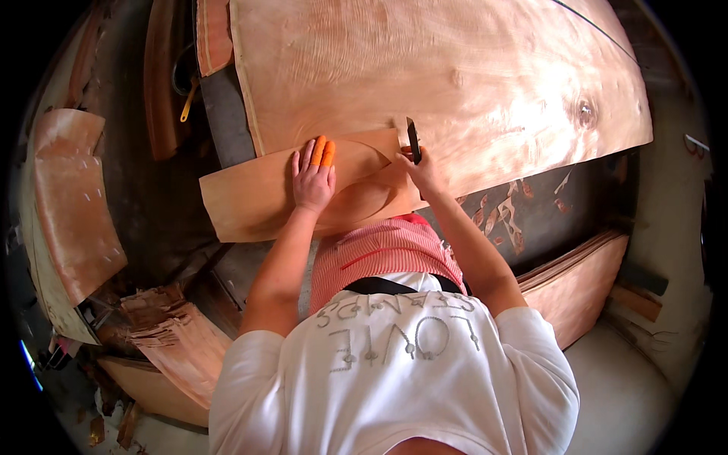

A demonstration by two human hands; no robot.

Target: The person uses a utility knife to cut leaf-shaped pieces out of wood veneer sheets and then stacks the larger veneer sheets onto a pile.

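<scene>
Left hand (312,180) lies flat on a small wood sheet (258,188) at the worktop's (230,123) near edge; right hand (425,171) grips a black knife (412,133). A large sheet (379,68) lies beyond; scraps (507,212) line the near edge rightward.

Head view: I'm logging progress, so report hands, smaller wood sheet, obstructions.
Left hand flat on smaller wood sheet; right hand gripping black tool. It overlaps large wood sheet. Scraps lie off right, clear of both hands.
</scene>
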